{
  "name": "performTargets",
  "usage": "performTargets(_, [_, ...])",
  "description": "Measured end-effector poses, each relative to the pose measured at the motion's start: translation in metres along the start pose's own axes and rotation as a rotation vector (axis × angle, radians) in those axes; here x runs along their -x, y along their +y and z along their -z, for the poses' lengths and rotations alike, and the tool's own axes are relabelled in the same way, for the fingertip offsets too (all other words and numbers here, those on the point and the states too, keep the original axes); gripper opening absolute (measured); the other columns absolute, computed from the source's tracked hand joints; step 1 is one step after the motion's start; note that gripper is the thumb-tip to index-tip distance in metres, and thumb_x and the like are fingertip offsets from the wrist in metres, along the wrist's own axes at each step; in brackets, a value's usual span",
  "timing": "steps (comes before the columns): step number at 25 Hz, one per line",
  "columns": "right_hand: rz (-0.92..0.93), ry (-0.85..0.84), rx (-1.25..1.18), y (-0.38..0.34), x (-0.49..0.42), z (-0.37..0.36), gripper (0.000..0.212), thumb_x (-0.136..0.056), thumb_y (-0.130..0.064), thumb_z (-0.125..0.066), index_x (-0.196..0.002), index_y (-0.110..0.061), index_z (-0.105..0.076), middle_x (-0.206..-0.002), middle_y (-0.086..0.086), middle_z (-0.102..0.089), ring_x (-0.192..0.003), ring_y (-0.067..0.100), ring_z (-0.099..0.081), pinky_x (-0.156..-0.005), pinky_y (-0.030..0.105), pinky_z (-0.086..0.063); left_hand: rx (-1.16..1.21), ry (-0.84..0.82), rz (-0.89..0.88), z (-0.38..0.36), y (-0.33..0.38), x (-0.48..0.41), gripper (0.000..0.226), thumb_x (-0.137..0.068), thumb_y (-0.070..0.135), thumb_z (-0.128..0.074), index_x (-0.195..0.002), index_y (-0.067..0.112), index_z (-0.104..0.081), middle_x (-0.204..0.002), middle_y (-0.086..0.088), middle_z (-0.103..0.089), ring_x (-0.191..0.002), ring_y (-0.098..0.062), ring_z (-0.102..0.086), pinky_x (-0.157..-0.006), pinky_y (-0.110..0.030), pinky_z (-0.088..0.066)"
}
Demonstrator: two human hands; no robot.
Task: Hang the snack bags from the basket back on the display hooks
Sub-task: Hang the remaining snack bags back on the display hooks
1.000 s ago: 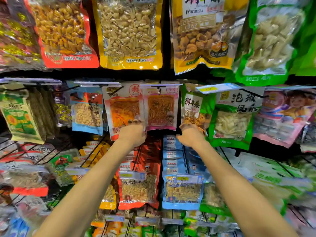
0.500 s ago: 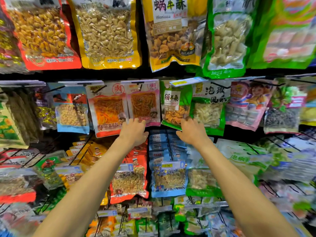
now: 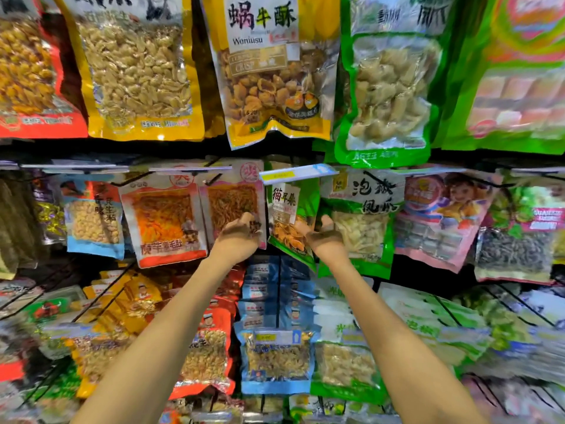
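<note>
A: Top row of the display rack (image 3: 275,149), count?

B: Five large bags in view: red-edged nut bag (image 3: 27,71) at the left edge, yellow peanut bag (image 3: 134,75), yellow crisp bag marked "Woniusu" (image 3: 272,71), green bag of pale pieces (image 3: 388,87), and a blurred green-and-pink bag (image 3: 513,75) at the right edge.

A: Middle row?

B: Counting only the clear ones, six: blue bag of yellow kernels (image 3: 91,221), orange-edged bag (image 3: 166,221), pink-edged bag of brown shreds (image 3: 232,206), small green crisp bag (image 3: 290,215), green bag with large black characters (image 3: 363,221), pink bag with a cartoon child (image 3: 443,215). One more with dark seeds (image 3: 519,240) sits near the right edge. Bags farther left are too dark to count.

A: Hands?

B: Two, both raised to the middle row. Left hand (image 3: 240,234), fingers loosely curled, lies against the lower right corner of the pink-edged bag; whether it pinches the bag, cannot tell. Right hand (image 3: 325,235), fingers curled upward with the thumb up, touches the small green crisp bag, which hangs tilted with its lower end swung left. Firm grip or mere contact, cannot tell.

A: Lower rows?

B: Stacked rows on hooks, one blue-edged bag (image 3: 276,359) frontmost between the forearms; the rest too blurred to count.
</note>
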State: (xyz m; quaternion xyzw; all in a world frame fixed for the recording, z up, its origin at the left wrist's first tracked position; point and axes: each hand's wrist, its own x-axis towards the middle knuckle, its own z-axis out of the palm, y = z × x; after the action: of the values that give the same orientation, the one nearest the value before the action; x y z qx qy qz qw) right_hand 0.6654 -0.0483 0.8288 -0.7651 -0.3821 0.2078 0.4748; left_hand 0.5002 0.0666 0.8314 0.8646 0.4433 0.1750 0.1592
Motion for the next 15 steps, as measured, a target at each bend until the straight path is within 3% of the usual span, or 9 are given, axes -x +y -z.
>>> performTargets(2, [0.022,0.021,0.128,0.004,-0.013,-0.003,0.053,-0.097,-0.033,-0.057,-0.140,-0.007,-0.042,-0.138,0.015,-0.050,-0.125,0.033,-0.050,-0.095,0.033,-0.041,0.145,0.032,0.109,-0.006,0.004,-0.010,0.039,-0.096,0.041,-0.048,-0.130,0.021,-0.043,-0.131,-0.011,-0.053,-0.121,-0.031,-0.047,-0.088,-0.033,-0.038])
performTargets(4, [0.137,0.042,0.314,0.010,-0.025,0.000,0.049,-0.100,-0.037,-0.049,-0.138,-0.007,-0.045,-0.143,0.019,-0.047,-0.131,0.033,-0.046,-0.104,0.033,-0.039,0.249,0.058,0.228,-0.010,0.011,-0.017,0.055,-0.096,0.048,-0.047,-0.142,0.020,-0.039,-0.149,-0.008,-0.040,-0.139,-0.028,-0.032,-0.106,-0.034,-0.031])
performTargets(5, [0.140,0.094,0.181,0.012,-0.030,-0.002,0.046,-0.103,-0.034,-0.040,-0.143,-0.011,-0.043,-0.152,0.018,-0.038,-0.139,0.030,-0.038,-0.112,0.030,-0.032,0.275,0.077,0.260,-0.012,0.013,-0.020,0.063,-0.095,0.054,-0.045,-0.146,0.018,-0.037,-0.153,-0.008,-0.035,-0.143,-0.027,-0.026,-0.113,-0.036,-0.025])
performTargets(6, [0.087,0.137,-0.216,0.014,-0.036,-0.003,0.046,-0.105,-0.034,-0.034,-0.147,-0.016,-0.038,-0.158,0.013,-0.029,-0.144,0.024,-0.031,-0.116,0.022,-0.024,0.297,0.099,0.280,-0.014,0.014,-0.023,0.071,-0.093,0.060,-0.043,-0.147,0.015,-0.036,-0.155,-0.009,-0.033,-0.144,-0.026,-0.026,-0.116,-0.037,-0.023])
performTargets(7, [-0.009,0.203,-0.450,0.008,-0.043,0.003,0.050,-0.104,-0.043,-0.032,-0.146,-0.017,-0.039,-0.158,0.010,-0.029,-0.144,0.021,-0.033,-0.114,0.015,-0.024,0.319,0.113,0.286,-0.016,0.015,-0.027,0.077,-0.091,0.064,-0.042,-0.147,0.011,-0.037,-0.155,-0.011,-0.033,-0.143,-0.027,-0.027,-0.116,-0.038,-0.023])
performTargets(9, [0.166,0.310,-0.064,0.025,-0.051,0.004,0.069,-0.097,-0.059,-0.037,-0.132,-0.002,-0.053,-0.141,0.024,-0.049,-0.125,0.034,-0.050,-0.094,0.003,-0.039,0.344,0.099,0.301,-0.021,0.017,-0.031,0.079,-0.095,0.063,-0.038,-0.148,0.005,-0.034,-0.155,-0.016,-0.030,-0.144,-0.028,-0.026,-0.115,-0.036,-0.021])
performTargets(11, [0.272,0.202,0.071,0.028,-0.058,0.006,0.047,-0.103,-0.038,-0.043,-0.115,0.004,-0.061,-0.118,0.027,-0.060,-0.113,0.041,-0.055,-0.062,0.004,-0.039,0.382,0.104,0.297,-0.024,0.019,-0.036,0.074,-0.097,0.058,-0.038,-0.148,0.003,-0.036,-0.153,-0.020,-0.033,-0.142,-0.029,-0.029,-0.113,-0.034,-0.020])
performTargets(13, [0.265,0.175,-0.011,0.029,-0.063,0.007,0.040,-0.099,-0.044,-0.047,-0.090,-0.008,-0.064,-0.090,0.011,-0.066,-0.090,0.032,-0.065,-0.055,0.021,-0.039,0.443,0.176,0.221,-0.027,0.019,-0.041,0.064,-0.097,0.054,-0.043,-0.141,0.007,-0.048,-0.144,-0.014,-0.047,-0.135,-0.030,-0.040,-0.107,-0.030,-0.027])
performTargets(15, [0.296,0.243,-0.028,0.026,-0.074,0.006,0.054,-0.089,-0.061,-0.041,-0.085,-0.013,-0.066,-0.084,0.007,-0.069,-0.078,0.028,-0.065,-0.062,0.030,-0.046,0.552,0.246,0.111,-0.028,0.021,-0.040,0.046,-0.096,0.048,-0.052,-0.130,0.016,-0.059,-0.129,0.004,-0.056,-0.128,-0.022,-0.050,-0.094,-0.017,-0.031])
